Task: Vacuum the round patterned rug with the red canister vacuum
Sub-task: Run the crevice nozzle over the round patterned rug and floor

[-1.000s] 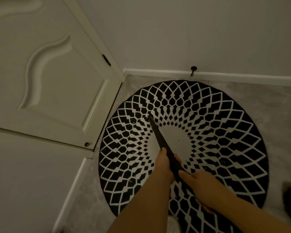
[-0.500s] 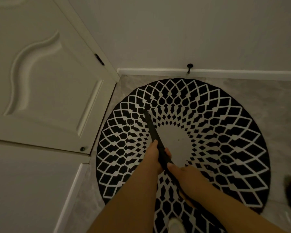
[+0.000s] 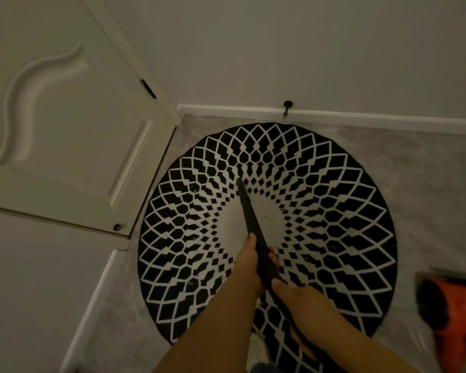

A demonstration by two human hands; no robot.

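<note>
A round black-and-white patterned rug (image 3: pixel 334 211) lies on the grey floor in the corner. A black vacuum nozzle (image 3: pixel 249 214) slants over it, its tip touching the rug just above the white centre. My left hand (image 3: pixel 249 261) grips the nozzle from the left, further along. My right hand (image 3: pixel 304 302) holds the same tube lower down, closer to me. The red canister vacuum (image 3: pixel 452 313) shows partly at the right edge, blurred.
A white panelled door (image 3: pixel 65 130) stands at the left, its lower corner close to the rug's rim. A white baseboard (image 3: pixel 361 117) with a black door stop (image 3: pixel 288 106) runs behind the rug. Grey floor (image 3: pixel 420 168) shows at the right.
The nozzle tip has moved from the left part of the pattern toward the rug's upper middle. The view has shifted, bringing more of the red canister into sight at the right.
</note>
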